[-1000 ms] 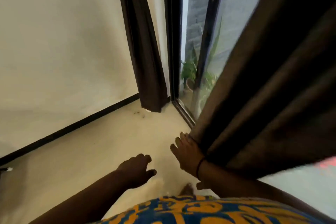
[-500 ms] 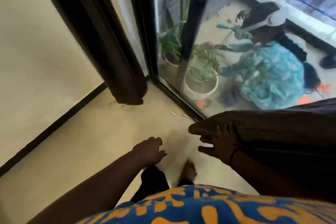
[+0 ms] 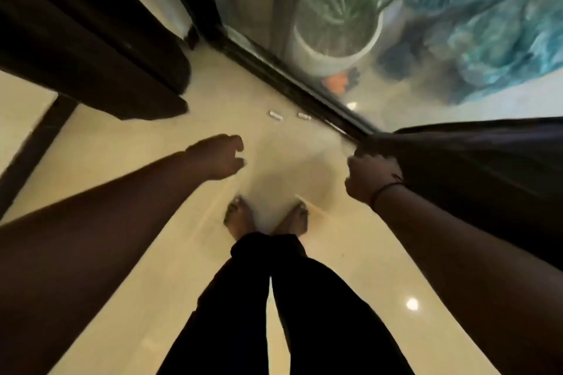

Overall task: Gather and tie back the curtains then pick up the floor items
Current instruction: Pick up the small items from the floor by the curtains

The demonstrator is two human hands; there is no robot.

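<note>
I'm seeing the right hand (image 3: pixel 370 178) gripping the right curtain (image 3: pixel 475 161) at 3 o'clock, fingers clamped on its bunched edge. Left hand (image 3: pixel 217 158) is hanging empty, fingers loosely curled. Two small floor items (image 3: pixel 275 115) are lying at 12 o'clock, too blurred to identify. Left curtain (image 3: pixel 91 49) is running cut off at 10 o'clock.

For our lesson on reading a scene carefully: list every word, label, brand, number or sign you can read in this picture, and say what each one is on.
None: no readable text appears anywhere in this view.
The two small pale items on the floor are too small and blurred to show any marking.
The dark curtain gripped by the right hand, the open left hand and the white plant pot outside carry no lettering.
</note>
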